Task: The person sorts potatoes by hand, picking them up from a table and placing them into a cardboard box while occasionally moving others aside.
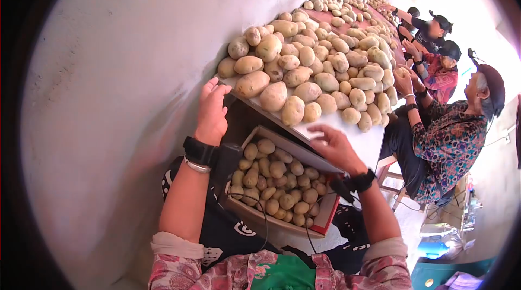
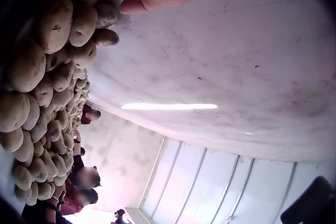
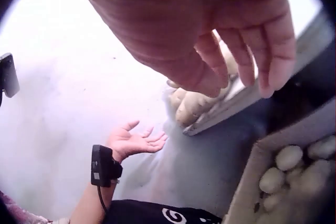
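Observation:
Many potatoes (image 1: 307,92) are heaped on the long table, some at its near edge. Below that edge a cardboard box (image 1: 325,219) stands tilted at the person's lap, with smaller potatoes (image 1: 277,169) inside. The left hand (image 1: 211,113) is raised by the table's left corner, palm up and fingers loosely spread, with nothing in it. Over the box's right side hangs the right hand (image 1: 337,149), its fingers slightly bent and empty. In the right wrist view the fingers of this right hand (image 3: 231,35) overlap the table edge and part of the heap.
A pale wall (image 1: 119,62) runs close along the left. Several people sit along the table's right side, the nearest in a patterned shirt (image 1: 448,140). Cables (image 1: 265,216) hang from the wrist cameras across the box. A teal container (image 1: 450,272) stands low at the right.

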### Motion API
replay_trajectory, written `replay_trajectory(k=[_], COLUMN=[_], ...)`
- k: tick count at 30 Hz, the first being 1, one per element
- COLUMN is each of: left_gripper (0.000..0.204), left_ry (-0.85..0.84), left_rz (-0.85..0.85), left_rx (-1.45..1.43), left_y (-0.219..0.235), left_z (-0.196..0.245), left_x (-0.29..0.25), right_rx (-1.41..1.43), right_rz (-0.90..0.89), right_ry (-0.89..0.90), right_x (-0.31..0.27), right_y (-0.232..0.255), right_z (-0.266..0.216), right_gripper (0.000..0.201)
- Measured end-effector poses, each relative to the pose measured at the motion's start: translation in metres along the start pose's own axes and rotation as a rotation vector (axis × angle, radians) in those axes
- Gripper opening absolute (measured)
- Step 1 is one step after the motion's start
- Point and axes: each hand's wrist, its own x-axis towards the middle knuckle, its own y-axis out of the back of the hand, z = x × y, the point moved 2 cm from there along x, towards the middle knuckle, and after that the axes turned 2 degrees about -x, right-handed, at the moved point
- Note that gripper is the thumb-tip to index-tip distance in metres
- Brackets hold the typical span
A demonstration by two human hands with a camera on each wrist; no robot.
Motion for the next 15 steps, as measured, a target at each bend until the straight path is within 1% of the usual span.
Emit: replay_trajectory(k=[2, 4, 6, 8, 9, 10, 12, 13, 14, 15], left_gripper=[0.063, 0.063, 0.062, 0.063, 0.063, 0.063, 0.064, 0.066, 0.066, 0.065], left_ry=[0.011, 0.004, 0.01, -0.006, 0.005, -0.001, 0.011, 0.019, 0.019, 0.019], left_rz=[-0.013, -0.002, 0.01, -0.014, -0.002, -0.001, -0.021, -0.035, -0.028, -0.031], left_rx=[0.021, 0.0, -0.015, -0.041, -0.05, -0.052, -0.079, -0.104, -0.098, -0.11], left_y=[-0.003, -0.004, 0.001, 0.002, 0.0, 0.0, -0.001, -0.002, -0.003, -0.002], left_z=[0.003, 0.004, 0.001, -0.001, 0.001, 0.002, 0.001, 0.002, 0.005, 0.006], left_x=[-0.003, -0.003, -0.002, 0.003, 0.001, 0.002, 0.002, 0.002, 0.002, 0.001], right_rx=[-0.065, -0.12, -0.19, -0.297, -0.302, -0.302, -0.31, -0.413, -0.406, -0.489], right_rz=[0.029, 0.12, 0.236, 0.335, 0.345, 0.345, 0.328, 0.358, 0.353, 0.325], right_ry=[0.139, 0.207, 0.322, 0.321, 0.375, 0.381, 0.453, 0.472, 0.473, 0.439], right_x=[0.036, 0.073, 0.118, 0.148, 0.169, 0.181, 0.202, 0.212, 0.222, 0.232], right_y=[0.01, 0.015, 0.02, 0.019, 0.016, 0.013, 0.004, -0.003, -0.008, -0.015], right_z=[-0.026, -0.048, -0.063, -0.086, -0.088, -0.096, -0.108, -0.112, -0.116, -0.116], right_gripper=[0.035, 0.037, 0.041, 0.042, 0.045, 0.045, 0.054, 0.06, 0.06, 0.06])
